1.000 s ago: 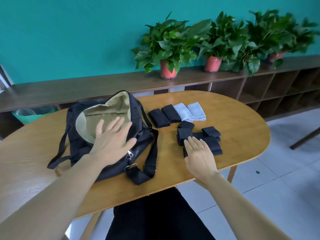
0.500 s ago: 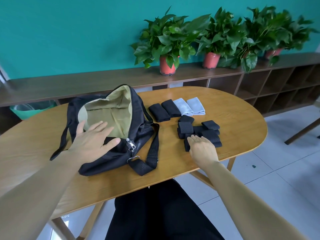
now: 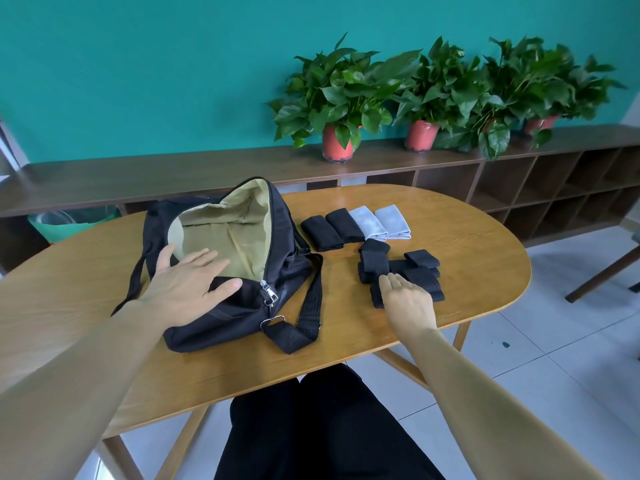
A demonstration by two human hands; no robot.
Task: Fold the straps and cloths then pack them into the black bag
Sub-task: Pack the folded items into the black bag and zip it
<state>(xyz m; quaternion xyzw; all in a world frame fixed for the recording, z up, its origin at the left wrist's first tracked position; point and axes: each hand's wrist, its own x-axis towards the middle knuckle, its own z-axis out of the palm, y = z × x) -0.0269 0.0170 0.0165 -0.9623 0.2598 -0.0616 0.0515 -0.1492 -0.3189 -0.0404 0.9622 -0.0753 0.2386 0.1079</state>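
Observation:
The black bag (image 3: 225, 317) lies unzipped on the wooden table (image 3: 485, 258), its tan lining showing. My left hand (image 3: 187, 282) rests flat on the bag's near edge at the opening, fingers spread. To the right lies a cluster of several folded black straps (image 3: 419, 268). My right hand (image 3: 408, 303) is over the nearest strap with fingers straight and close together, touching its top. Behind the straps, two folded black cloths (image 3: 332, 228) and two folded grey cloths (image 3: 381, 225) lie in a row.
The bag's shoulder strap (image 3: 310, 306) loops onto the table between bag and folded straps. A long low shelf (image 3: 519, 174) with potted plants (image 3: 339, 98) runs along the teal wall behind. A green bin (image 3: 69, 223) stands far left. My dark-trousered legs show below the table edge.
My left hand slid back from the bag's lining to its near edge. My right hand stayed on the nearest straps. The camera view shifted slightly.

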